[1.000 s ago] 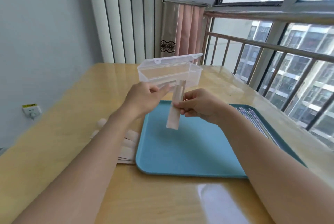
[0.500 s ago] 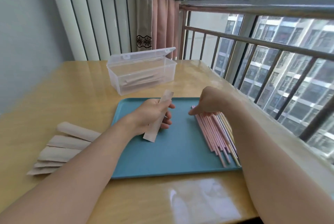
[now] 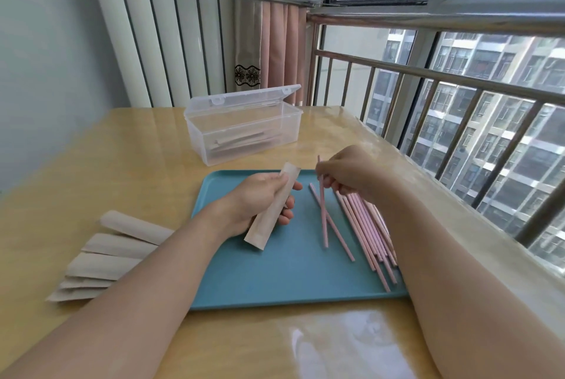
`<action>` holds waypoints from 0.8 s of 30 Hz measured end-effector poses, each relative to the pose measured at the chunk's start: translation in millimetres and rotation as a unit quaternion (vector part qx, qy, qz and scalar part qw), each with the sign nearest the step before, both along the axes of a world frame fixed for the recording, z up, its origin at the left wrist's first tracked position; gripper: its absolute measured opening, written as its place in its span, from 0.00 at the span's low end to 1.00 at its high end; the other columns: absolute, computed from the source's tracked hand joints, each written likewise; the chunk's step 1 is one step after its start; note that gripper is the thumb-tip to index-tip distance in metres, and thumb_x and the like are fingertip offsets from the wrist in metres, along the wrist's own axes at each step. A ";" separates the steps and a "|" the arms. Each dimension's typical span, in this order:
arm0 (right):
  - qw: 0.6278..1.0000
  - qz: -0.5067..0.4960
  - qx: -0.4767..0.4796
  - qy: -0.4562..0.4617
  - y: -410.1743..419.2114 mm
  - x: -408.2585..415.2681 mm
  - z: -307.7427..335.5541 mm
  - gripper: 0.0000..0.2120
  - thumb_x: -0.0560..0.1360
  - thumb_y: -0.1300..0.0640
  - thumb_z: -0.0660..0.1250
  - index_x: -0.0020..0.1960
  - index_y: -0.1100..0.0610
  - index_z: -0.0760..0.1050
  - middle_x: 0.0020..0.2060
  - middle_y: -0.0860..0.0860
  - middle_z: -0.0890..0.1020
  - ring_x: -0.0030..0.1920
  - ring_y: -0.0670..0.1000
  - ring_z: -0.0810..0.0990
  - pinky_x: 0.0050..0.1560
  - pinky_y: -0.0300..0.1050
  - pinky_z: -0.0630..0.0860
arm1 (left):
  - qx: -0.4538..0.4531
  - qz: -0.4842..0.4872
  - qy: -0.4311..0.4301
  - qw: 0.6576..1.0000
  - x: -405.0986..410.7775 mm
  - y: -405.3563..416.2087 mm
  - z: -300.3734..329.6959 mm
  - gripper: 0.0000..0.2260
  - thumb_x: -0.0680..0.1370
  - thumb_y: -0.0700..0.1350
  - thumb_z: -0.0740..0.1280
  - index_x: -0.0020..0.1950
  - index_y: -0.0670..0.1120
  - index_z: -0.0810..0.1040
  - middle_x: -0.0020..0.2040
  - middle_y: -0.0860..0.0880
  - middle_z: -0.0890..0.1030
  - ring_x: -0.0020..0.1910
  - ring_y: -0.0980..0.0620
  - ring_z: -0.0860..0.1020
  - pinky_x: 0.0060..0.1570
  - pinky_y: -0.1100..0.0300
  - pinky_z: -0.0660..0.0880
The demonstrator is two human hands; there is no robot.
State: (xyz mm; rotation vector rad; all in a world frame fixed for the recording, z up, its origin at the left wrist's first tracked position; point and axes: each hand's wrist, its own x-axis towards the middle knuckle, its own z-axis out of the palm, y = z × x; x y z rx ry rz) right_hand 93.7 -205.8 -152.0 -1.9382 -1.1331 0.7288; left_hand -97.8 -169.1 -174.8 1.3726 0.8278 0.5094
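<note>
tray (image 3: 275, 280) mid: free | straws (image 3: 367, 225) R | box (image 3: 244, 134) behind

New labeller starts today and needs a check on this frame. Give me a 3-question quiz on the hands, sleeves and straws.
1. True or false: the clear box behind the blue tray is open.
2. What does the left hand grip?
A) a pencil
B) a paper sleeve
C) a spoon
3. Fill in: the right hand pinches a single pink ____ over the blue tray.

Key
1. True
2. B
3. straw
</note>
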 end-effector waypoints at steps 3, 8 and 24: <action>0.963 -0.026 0.126 0.238 -0.1 6.3 6.0 0.08 0.79 0.63 0.66 0.44 0.66 0.79 0.30 0.55 0.75 0.25 0.46 0.69 0.23 0.34 0.67 | 0.014 -0.010 0.008 1.000 -0.5 0.3 -0.2 0.15 0.86 0.48 0.56 0.58 0.40 0.78 0.35 0.46 0.77 0.28 0.51 0.77 0.30 0.60 0.77; 0.899 -0.120 0.261 0.331 -2.4 14.0 10.2 0.05 0.79 0.65 0.65 0.46 0.65 0.78 0.30 0.55 0.76 0.24 0.47 0.73 0.23 0.34 0.71 | 0.011 -0.022 0.004 1.000 -2.3 0.1 1.1 0.19 0.86 0.52 0.53 0.60 0.40 0.78 0.35 0.46 0.75 0.29 0.51 0.74 0.31 0.60 0.75; 0.915 -0.110 0.266 0.284 -6.1 20.6 5.7 0.07 0.81 0.59 0.68 0.49 0.63 0.80 0.34 0.56 0.82 0.32 0.49 0.82 0.31 0.37 0.79 | 0.021 -0.066 0.000 0.998 -6.7 4.7 0.6 0.20 0.86 0.53 0.53 0.60 0.44 0.81 0.34 0.49 0.74 0.29 0.54 0.71 0.31 0.61 0.72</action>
